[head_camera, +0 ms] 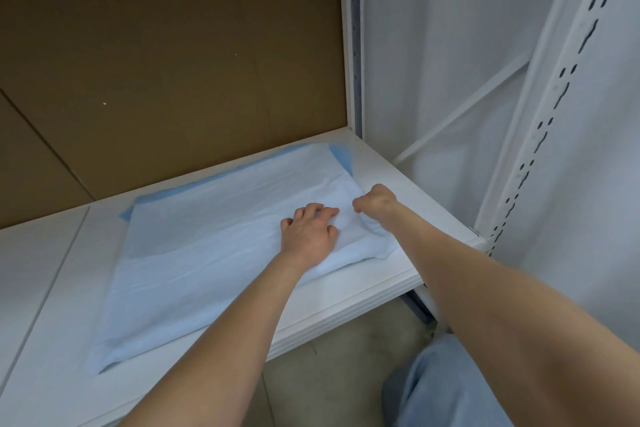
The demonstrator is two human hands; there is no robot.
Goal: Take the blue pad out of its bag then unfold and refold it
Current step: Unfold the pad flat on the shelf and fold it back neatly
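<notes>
Head view, frame centre: blue pad (207, 253), seemingly light, soft and limp, on shelf (381, 166); left hand (308, 236) fingers spread, pressing it; right hand (375, 203) fingers pinching its right edge, the likeliest hold.

seemingly one pad (214, 253), two hands (306, 236) (377, 203)
</notes>
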